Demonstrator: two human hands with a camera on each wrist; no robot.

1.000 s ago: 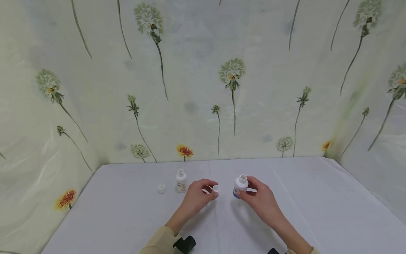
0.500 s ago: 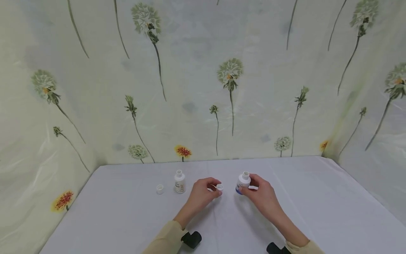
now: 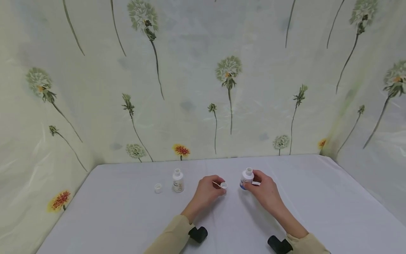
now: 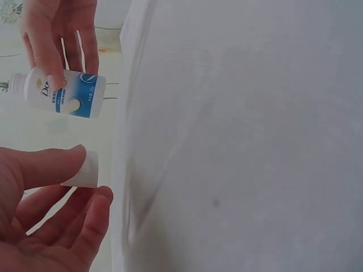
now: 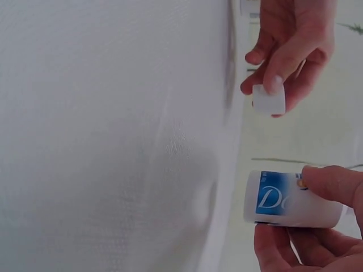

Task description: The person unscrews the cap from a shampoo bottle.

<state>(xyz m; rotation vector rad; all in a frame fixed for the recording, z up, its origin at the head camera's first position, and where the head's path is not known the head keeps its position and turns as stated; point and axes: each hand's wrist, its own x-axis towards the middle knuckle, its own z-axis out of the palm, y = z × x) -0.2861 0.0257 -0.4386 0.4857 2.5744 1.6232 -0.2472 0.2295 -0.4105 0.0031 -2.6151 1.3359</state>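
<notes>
My left hand (image 3: 207, 190) pinches a small white bottle cap (image 3: 223, 185) between thumb and fingers, with the cap's hollow side facing up. To its right, my right hand (image 3: 265, 188) grips a small white bottle (image 3: 247, 179) with a blue label, held upright above the table with its neck uncovered. That label shows clearly in the left wrist view on the bottle (image 4: 65, 93). Cap and bottle are apart. In the right wrist view the cap (image 5: 269, 100) is held near the left hand's fingertips.
A second white bottle (image 3: 178, 181) without a cap stands on the table left of my left hand. Beside it lies another white cap (image 3: 158, 188). White cloth covers the table (image 3: 127, 218), and a flower-printed curtain (image 3: 196, 77) hangs behind it.
Both hands have shifted slightly right and away from me in the head view, carrying the cap and the bottle. The standing bottle and the loose cap stay on the table.
</notes>
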